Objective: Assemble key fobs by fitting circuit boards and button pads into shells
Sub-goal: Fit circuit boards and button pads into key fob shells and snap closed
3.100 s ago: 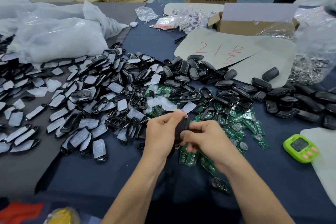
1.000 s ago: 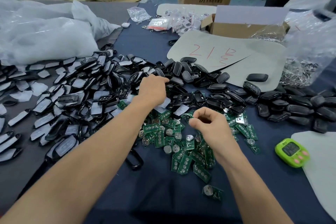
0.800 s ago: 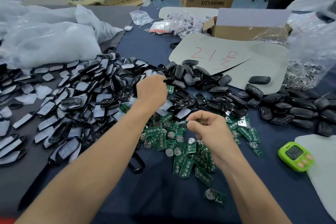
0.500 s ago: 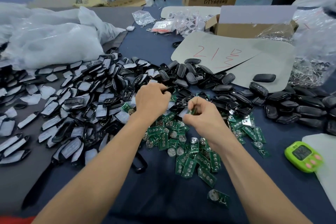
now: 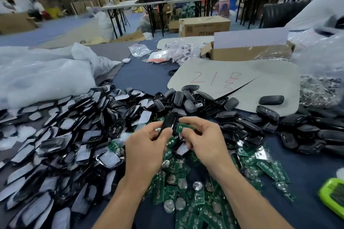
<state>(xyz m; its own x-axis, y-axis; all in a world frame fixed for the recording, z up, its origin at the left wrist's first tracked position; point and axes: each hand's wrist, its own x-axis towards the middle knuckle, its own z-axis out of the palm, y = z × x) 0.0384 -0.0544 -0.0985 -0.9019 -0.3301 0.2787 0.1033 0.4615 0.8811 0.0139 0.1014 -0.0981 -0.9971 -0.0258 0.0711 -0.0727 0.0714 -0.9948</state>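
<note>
Between the fingertips, up off the heap of boards (image 5: 186, 193): now gripping a black shell (image 5: 168, 122) in the curled left hand (image 5: 147, 147), pinching a green circuit board (image 5: 183, 128) in the right hand (image 5: 202, 141), board edge just at the shell's right side. A second ago reaching separately into the piles; picking done, so probably fitting board into shell next.

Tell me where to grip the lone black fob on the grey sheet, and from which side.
Pinch the fob across its two long edges, from above. It lies flat on the sheet, long axis left to right, nothing touching it, so both edges look free.
</note>
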